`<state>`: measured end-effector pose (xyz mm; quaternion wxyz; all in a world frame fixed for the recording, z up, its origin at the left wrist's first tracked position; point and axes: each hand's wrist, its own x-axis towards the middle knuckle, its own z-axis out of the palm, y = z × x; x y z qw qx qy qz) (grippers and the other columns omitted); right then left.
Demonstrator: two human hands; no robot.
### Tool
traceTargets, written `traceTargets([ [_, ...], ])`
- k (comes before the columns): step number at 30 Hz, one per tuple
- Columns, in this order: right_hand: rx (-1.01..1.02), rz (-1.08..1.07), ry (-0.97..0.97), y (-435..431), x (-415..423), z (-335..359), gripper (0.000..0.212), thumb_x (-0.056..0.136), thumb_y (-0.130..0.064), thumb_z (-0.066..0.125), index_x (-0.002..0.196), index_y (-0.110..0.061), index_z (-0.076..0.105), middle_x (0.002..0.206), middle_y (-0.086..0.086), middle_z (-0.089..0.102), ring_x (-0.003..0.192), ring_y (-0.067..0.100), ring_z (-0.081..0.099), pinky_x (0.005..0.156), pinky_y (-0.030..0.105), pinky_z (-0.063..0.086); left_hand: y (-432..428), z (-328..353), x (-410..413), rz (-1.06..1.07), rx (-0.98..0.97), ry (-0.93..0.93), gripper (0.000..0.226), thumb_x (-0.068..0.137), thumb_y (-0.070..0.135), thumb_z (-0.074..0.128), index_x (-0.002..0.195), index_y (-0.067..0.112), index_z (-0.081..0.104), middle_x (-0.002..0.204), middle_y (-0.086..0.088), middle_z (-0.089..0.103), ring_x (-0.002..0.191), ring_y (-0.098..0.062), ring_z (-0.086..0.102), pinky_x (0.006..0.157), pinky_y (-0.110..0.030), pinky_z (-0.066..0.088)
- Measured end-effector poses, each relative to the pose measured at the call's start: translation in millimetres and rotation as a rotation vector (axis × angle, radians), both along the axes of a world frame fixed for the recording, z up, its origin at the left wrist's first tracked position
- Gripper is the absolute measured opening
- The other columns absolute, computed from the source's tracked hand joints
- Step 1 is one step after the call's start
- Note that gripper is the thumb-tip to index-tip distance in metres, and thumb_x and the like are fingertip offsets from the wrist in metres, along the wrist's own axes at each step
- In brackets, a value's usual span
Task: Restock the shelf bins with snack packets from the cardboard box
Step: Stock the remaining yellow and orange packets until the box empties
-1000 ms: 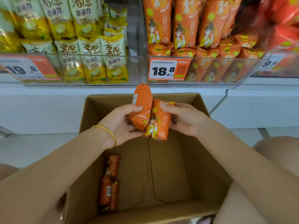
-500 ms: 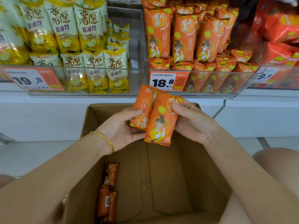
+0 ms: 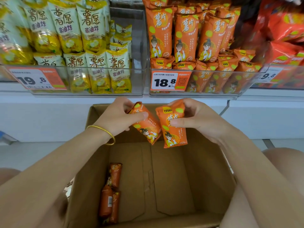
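Where the camera looks: down past the front edge of a white shelf [image 3: 49, 99] into an open cardboard box [image 3: 210, 170] that stands in front of the shelf base.
Left hand [image 3: 118, 119]: fingers curled round the upper end of an orange snack packet, thumb pressed across its front; a gold bangle [image 3: 105, 132] circles the wrist.
Left packet [image 3: 146, 127]: held over the far end of the box, tilted with its top toward the upper left and its printed face toward the camera.
Right hand [image 3: 197, 119]: grasping the top of a second orange packet, thumb laid across the front, the other fingers wrapped over the top corner.
Right packet [image 3: 174, 129]: nearly upright, just beside the left packet; whether their edges touch cannot be told.
Packets in the box [image 3: 111, 191]: a few orange ones lie on the bottom against the left wall, lengthwise, overlapping each other.
Orange bin [image 3: 194, 93]: a clear bin on the shelf directly above the hands, filled with matching orange packets [image 3: 185, 33] standing in two tiers; a price tag [image 3: 170, 81] reading 18.8 sits at its front left.
Yellow bin [image 3: 138, 46]: a clear bin to the left, holding yellow-and-white packets [image 3: 92, 30] in two tiers, with a 19.8 tag [image 3: 36, 79] on its front.
Red packets [image 3: 283, 30]: at the far right, partly out of frame, behind another clear front wall.
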<state>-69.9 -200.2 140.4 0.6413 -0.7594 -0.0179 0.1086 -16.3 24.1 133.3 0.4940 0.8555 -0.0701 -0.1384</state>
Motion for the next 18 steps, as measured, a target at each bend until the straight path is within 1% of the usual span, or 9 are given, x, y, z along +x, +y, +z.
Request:
traceTargets([
  [2,0.012,0.058,0.001,5,3,-4,0.053,0.062,-0.017,0.087,0.110,-0.022,0.064,0.104,-0.004,0.070,0.099,0.009,0.066,0.078,0.023,0.053,-1,1,0,-0.013,0.026,-0.009,0.040,0.081,0.040,0.068,0.113,0.025,0.048,0.107,0.005,0.055,0.080,-0.006,0.058,0.053,-0.018,0.051],
  [6,0.090,0.094,0.040,14,7,-13,0.049,0.056,-0.035,0.079,0.101,-0.020,0.068,0.098,-0.004,0.073,0.095,0.013,0.068,0.080,0.026,0.053,-7,6,-3,-0.046,-0.071,0.039,0.031,0.085,0.032,0.066,0.112,0.023,0.053,0.091,0.008,0.053,0.067,-0.008,0.058,0.051,-0.020,0.055],
  [7,0.105,0.096,0.041,16,7,-13,0.053,0.053,-0.036,0.082,0.102,-0.020,0.068,0.099,-0.004,0.073,0.096,0.013,0.067,0.081,0.026,0.053,-10,8,-5,-0.046,-0.098,0.059,0.029,0.085,0.029,0.065,0.111,0.023,0.053,0.089,0.006,0.052,0.065,-0.008,0.058,0.050,-0.020,0.055],
  [9,0.179,0.121,0.059,16,7,-13,0.070,0.046,-0.041,0.090,0.107,-0.019,0.066,0.104,0.000,0.071,0.100,0.016,0.066,0.082,0.029,0.054,-14,12,-6,-0.051,-0.155,0.109,0.025,0.086,0.025,0.064,0.109,0.022,0.055,0.087,0.001,0.054,0.062,-0.009,0.060,0.051,-0.021,0.056],
  [10,0.227,0.147,0.074,16,6,-12,0.072,0.045,-0.045,0.091,0.108,-0.020,0.066,0.105,0.000,0.071,0.100,0.017,0.067,0.082,0.029,0.054,-16,15,-6,-0.058,-0.190,0.145,0.022,0.086,0.024,0.064,0.107,0.021,0.057,0.087,-0.003,0.055,0.064,-0.010,0.061,0.053,-0.023,0.057],
  [13,0.256,0.199,0.040,13,2,-3,0.056,0.052,-0.045,0.088,0.102,-0.030,0.070,0.105,-0.003,0.071,0.101,0.015,0.066,0.082,0.029,0.054,-26,31,-5,-0.110,-0.310,0.280,0.023,0.087,0.020,0.062,0.109,0.016,0.063,0.102,-0.017,0.062,0.082,-0.021,0.067,0.061,-0.029,0.059],
  [14,0.243,0.190,0.008,9,1,3,0.054,0.054,-0.045,0.087,0.103,-0.032,0.070,0.106,-0.004,0.070,0.102,0.015,0.065,0.083,0.029,0.053,-31,40,-2,-0.133,-0.336,0.305,0.026,0.087,0.019,0.061,0.112,0.014,0.063,0.107,-0.016,0.064,0.084,-0.020,0.068,0.062,-0.029,0.059],
  [16,0.251,0.125,-0.056,-6,0,19,0.060,0.053,-0.047,0.087,0.107,-0.030,0.069,0.108,-0.002,0.070,0.102,0.015,0.066,0.082,0.029,0.053,-48,62,4,-0.152,-0.396,0.322,0.025,0.089,0.018,0.058,0.112,0.007,0.061,0.104,-0.012,0.065,0.080,-0.017,0.067,0.060,-0.027,0.059],
  [18,0.291,0.033,-0.128,-32,-3,36,0.059,0.048,-0.048,0.089,0.101,-0.030,0.072,0.103,-0.004,0.072,0.097,0.013,0.067,0.078,0.027,0.054,-75,87,11,-0.161,-0.447,0.305,0.018,0.093,0.016,0.054,0.106,0.004,0.057,0.099,-0.014,0.061,0.082,-0.023,0.061,0.061,-0.029,0.060],
])
